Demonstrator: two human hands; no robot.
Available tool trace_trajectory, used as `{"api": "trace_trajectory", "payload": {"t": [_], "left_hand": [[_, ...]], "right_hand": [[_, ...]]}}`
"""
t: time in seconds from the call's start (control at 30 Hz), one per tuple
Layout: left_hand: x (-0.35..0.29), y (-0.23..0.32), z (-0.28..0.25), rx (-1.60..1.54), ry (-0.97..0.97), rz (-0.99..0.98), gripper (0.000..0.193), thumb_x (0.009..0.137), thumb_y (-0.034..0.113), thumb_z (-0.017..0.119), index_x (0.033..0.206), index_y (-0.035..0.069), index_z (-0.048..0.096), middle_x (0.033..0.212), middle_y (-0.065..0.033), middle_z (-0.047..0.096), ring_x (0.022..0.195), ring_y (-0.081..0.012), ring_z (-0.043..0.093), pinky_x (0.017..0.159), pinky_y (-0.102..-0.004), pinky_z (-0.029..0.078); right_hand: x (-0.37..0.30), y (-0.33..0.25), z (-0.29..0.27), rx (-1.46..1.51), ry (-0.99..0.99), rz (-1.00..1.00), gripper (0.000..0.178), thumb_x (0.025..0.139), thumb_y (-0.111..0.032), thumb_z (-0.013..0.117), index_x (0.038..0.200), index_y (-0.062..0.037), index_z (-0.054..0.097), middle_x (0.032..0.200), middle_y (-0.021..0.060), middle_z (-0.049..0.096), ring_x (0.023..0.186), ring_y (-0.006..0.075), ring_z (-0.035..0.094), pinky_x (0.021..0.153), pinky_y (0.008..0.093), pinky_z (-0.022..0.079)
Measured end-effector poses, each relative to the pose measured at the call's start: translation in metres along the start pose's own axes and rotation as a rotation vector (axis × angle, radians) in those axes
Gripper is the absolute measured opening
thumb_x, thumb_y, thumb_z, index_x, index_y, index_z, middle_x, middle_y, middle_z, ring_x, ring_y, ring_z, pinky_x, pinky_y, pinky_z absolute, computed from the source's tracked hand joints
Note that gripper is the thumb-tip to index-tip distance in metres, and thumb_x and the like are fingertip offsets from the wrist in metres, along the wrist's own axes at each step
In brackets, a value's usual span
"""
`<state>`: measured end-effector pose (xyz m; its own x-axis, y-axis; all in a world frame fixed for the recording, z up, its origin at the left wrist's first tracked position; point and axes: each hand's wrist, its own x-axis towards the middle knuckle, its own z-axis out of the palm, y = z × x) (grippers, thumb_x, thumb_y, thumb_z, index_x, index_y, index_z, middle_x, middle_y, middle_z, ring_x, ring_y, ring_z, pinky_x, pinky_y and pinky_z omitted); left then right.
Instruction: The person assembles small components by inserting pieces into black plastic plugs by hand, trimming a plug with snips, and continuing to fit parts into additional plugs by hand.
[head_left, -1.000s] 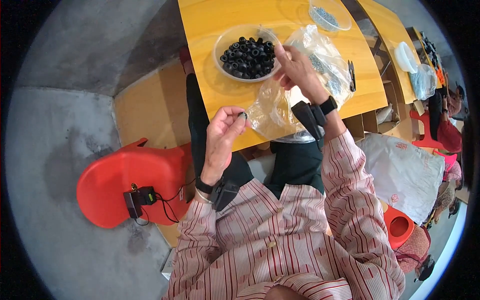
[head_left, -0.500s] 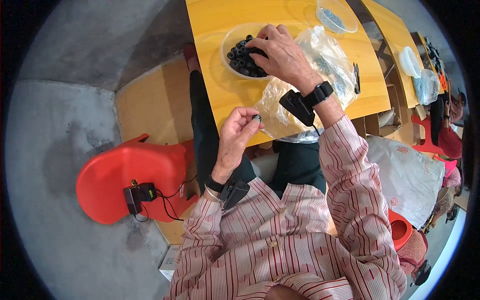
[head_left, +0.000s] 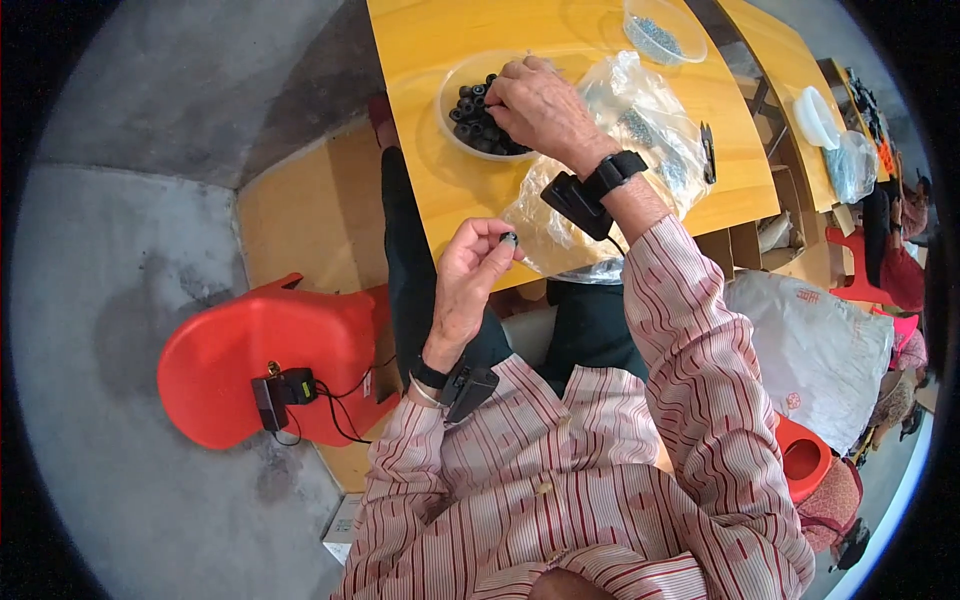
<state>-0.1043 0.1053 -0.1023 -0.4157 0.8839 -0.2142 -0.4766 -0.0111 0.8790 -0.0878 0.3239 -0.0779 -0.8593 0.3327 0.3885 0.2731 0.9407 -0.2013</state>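
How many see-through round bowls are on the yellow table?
2. One clear round bowl of black rings sits under the right hand; the other clear round bowl of small grey bits stands at the table's far edge. More may be out of view.

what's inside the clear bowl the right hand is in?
The clear bowl holds a heap of small black rings. The right hand covers the bowl's right part, so what lies under it cannot be seen.
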Motion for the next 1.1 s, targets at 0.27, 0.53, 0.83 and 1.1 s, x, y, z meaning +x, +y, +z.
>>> {"api": "trace_trajectory", "payload": {"t": [0.27,0.53,0.83,1.1], "left_hand": [[-0.004,0.007,0.004,-0.031,0.004,0.023,0.019,0.088,0.007,0.056,0.106,0.002,0.052,0.088,-0.0032,0.06,0.081,-0.0075,0.056,0.073,-0.0202,0.041],[-0.015,0.024,0.015,-0.118,-0.04,0.043,0.019,0.088,0.006,0.056,0.106,0.001,0.053,0.088,-0.0037,0.059,0.081,-0.008,0.055,0.073,-0.0204,0.04],[-0.029,0.043,0.035,-0.23,-0.159,0.145,0.017,0.088,0.005,0.057,0.104,-0.001,0.054,0.089,-0.0042,0.059,0.079,-0.0091,0.056,0.071,-0.0206,0.042],[-0.054,0.055,0.049,-0.201,-0.233,0.216,0.019,0.087,0.004,0.057,0.105,-0.001,0.054,0.092,-0.0049,0.059,0.081,-0.0092,0.056,0.072,-0.0202,0.042]], "right_hand": [[-0.004,0.0,-0.02,0.229,0.064,0.099,0.014,0.079,-0.015,0.06,0.086,-0.003,0.06,0.08,0.0114,0.062,0.078,0.0284,0.059,0.07,0.0356,0.047],[-0.038,-0.002,-0.047,0.861,0.074,0.318,0.022,0.088,-0.021,0.056,0.094,0.0,0.058,0.076,0.0045,0.06,0.067,0.0111,0.054,0.061,0.0253,0.045],[-0.091,-0.045,-0.108,1.174,-0.107,0.366,0.024,0.091,-0.021,0.057,0.106,-0.0016,0.057,0.092,-0.0007,0.058,0.085,0.0061,0.05,0.074,0.0215,0.042],[-0.124,-0.08,-0.138,1.443,-0.139,0.209,0.015,0.089,-0.009,0.058,0.1,0.0008,0.058,0.091,0.0019,0.06,0.086,0.0076,0.057,0.078,0.0212,0.046]]}}
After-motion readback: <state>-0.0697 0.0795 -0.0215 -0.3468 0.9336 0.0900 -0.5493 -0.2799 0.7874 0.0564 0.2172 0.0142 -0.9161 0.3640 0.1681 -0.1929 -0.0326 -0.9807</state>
